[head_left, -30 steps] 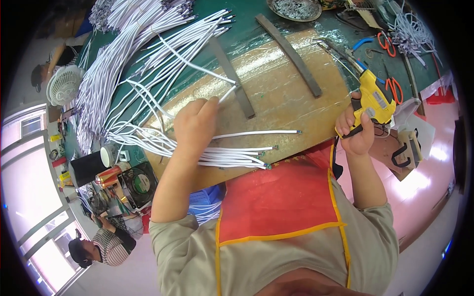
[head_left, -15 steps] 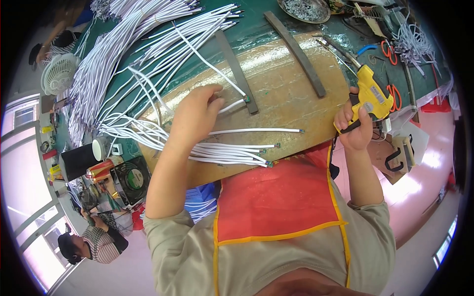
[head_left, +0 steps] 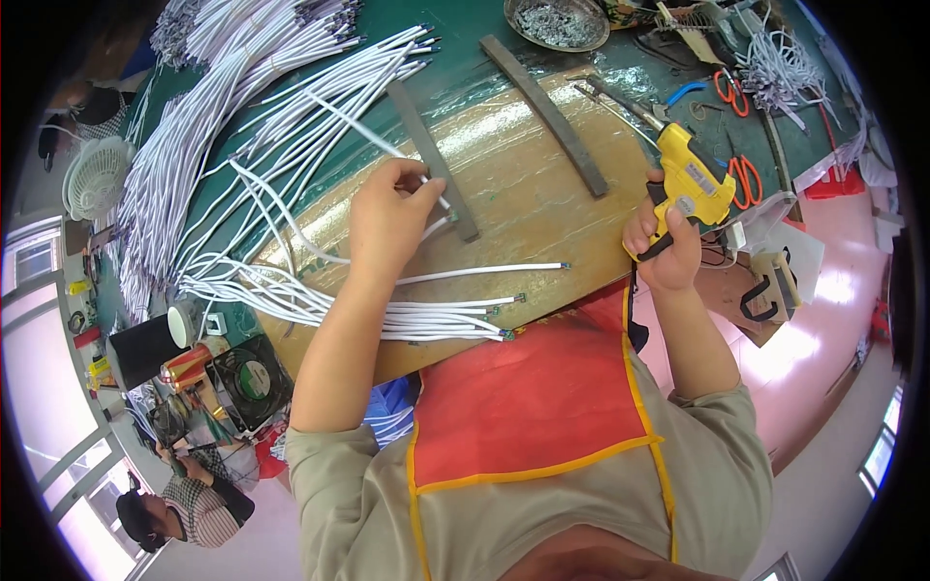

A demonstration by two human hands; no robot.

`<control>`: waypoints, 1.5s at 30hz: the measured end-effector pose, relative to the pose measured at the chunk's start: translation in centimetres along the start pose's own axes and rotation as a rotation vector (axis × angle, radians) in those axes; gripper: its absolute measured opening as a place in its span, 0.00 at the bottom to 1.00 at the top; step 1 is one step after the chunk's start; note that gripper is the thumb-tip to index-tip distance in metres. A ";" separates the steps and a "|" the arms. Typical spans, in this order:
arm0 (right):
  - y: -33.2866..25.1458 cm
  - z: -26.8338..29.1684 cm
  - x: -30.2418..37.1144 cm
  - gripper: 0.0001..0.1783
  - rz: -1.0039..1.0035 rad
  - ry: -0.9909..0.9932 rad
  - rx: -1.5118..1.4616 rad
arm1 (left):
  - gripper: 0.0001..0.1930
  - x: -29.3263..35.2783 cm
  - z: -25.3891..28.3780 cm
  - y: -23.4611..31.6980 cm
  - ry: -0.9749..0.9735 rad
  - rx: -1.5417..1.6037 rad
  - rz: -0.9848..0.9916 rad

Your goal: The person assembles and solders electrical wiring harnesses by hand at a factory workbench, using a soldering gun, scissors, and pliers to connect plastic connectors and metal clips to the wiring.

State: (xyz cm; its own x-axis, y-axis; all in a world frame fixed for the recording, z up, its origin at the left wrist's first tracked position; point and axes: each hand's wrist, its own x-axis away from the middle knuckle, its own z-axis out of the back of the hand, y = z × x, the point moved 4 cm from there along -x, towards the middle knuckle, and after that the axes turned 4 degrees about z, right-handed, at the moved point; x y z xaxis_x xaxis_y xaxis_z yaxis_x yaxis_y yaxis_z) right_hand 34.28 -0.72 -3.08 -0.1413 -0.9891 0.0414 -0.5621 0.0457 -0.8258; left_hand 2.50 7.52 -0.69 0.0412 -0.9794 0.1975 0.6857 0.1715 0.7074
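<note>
Yellow soldering gun, slender white cable

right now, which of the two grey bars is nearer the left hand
The left grey bar: its lower half passes close beside the left hand, while the other bar lies farther right, toward the yellow gun.

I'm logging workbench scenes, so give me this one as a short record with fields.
Left hand: pinching a white cable
Right hand: gripping a yellow gun-shaped tool by its handle
Work surface: brown board on a green table
Grey bars: two, lying apart on the board, one near the left hand
Loose cables: white, in a row near the red apron
Large cable pile: white, upper left
</note>
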 end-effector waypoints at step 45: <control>0.6 1.0 0.1 0.30 0.080 -0.077 -0.055 | 0.14 -20.1 5.6 0.6 0.129 -0.719 -0.284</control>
State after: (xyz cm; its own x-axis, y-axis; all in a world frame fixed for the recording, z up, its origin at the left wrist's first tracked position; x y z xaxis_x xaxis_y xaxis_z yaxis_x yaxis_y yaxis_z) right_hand 34.76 -0.90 -4.14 -0.1255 -0.9897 -0.0683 -0.5956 0.1303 -0.7927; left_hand -1.97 27.90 -0.43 -0.1525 -0.9876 -0.0371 0.9831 -0.1555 0.0968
